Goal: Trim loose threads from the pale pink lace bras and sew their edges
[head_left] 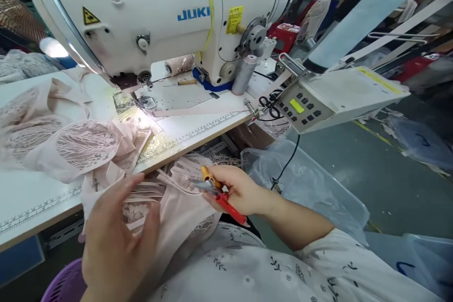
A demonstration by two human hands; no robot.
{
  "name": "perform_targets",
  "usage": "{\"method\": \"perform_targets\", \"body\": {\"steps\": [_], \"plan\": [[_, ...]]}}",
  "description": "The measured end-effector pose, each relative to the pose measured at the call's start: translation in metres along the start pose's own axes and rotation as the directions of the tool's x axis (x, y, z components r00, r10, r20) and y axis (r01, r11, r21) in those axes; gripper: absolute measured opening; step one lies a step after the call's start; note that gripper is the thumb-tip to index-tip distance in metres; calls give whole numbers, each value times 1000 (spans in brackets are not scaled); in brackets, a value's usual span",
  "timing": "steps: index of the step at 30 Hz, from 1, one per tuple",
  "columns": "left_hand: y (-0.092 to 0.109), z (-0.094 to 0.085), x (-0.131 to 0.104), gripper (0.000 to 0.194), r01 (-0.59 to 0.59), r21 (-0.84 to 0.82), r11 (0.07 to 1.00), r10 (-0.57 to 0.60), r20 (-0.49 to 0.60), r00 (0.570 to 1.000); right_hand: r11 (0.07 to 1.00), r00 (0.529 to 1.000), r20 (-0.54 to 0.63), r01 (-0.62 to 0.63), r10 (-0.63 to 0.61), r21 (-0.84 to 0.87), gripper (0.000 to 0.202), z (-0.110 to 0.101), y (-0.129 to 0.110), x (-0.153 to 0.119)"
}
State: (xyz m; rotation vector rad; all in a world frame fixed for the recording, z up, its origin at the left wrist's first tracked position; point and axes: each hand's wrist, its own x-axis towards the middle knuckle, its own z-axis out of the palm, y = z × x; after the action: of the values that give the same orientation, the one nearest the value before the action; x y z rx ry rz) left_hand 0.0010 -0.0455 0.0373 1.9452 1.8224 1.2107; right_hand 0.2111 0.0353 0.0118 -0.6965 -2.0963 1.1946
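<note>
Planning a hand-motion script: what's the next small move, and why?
Probably close the left hand on the pale pink lace fabric to steady it: that hand's thumb and fingers stand apart, while the right hand holds red-and-yellow-handled snips, blades right by the fabric's edge.

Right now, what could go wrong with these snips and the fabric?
The snips in your right hand have their blades close to the pale pink fabric, so a stray cut might nick it. Also, lace pieces drape over the edge of the white table and could slip or pull.
</note>
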Motion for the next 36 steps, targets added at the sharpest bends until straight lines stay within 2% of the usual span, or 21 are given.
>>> {"method": "perform_targets", "body": {"steps": [1,2,3,4,5,7,9,11,14,19,22,25,27,29,31,33,35,36], "plan": [[1,1,3,43,-191,67,979,188,49,981,1000,999,30,20,-20,-13,22,0,1,0],[2,3,7,43,-354,93,931,340,134,931,999,997,66,42,-41,-11,19,1,1,1],[4,6,11,40,-462,70,884,434,241,868,998,993,100,58,-58,2,17,1,1,1],[5,9,15,36,-493,16,870,458,349,818,998,989,128,66,-68,21,15,2,2,1],[5,12,19,29,-463,-33,886,430,434,792,997,986,150,62,-68,42,14,3,2,1],[3,18,24,17,-295,-91,951,296,544,785,998,987,157,20,-30,65,17,4,4,1],[-2,22,25,18,-73,-133,988,139,605,784,997,990,136,-54,45,60,20,6,8,-1],[-8,26,23,18,138,-191,972,19,648,761,990,985,120,-130,123,58,23,9,11,-2],[-16,31,15,18,402,-279,872,-107,694,712,968,970,126,-221,206,121,23,12,13,-3],[-20,37,3,14,651,-350,674,-359,615,703,907,931,208,-347,301,239,19,9,17,-1],[-17,35,2,14,712,-369,598,-469,560,683,927,924,279,-321,261,194,27,-1,26,-2],[-14,31,3,15,707,-394,588,-495,517,699,937,923,300,-301,240,176,37,-8,33,-5],[-14,28,3,15,673,-363,645,-491,478,728,922,939,237,-305,250,238,42,-4,32,-7],[-13,24,4,15,597,-293,747,-456,428,781,913,962,138,-269,237,305,45,6,28,-5],[-11,19,5,16,478,-212,852,-392,347,852,914,975,30,-216,219,343,45,20,20,0],[-6,12,11,15,322,-142,936,-277,268,923,912,970,-65,-195,233,361,42,32,12,9],[4,3,21,14,146,-73,987,-125,237,963,913,965,-107,-187,240,363,38,33,1,21],[10,-3,28,14,65,-45,997,-53,236,970,918,970,-104,-169,219,360,38,29,-7,27]]}}
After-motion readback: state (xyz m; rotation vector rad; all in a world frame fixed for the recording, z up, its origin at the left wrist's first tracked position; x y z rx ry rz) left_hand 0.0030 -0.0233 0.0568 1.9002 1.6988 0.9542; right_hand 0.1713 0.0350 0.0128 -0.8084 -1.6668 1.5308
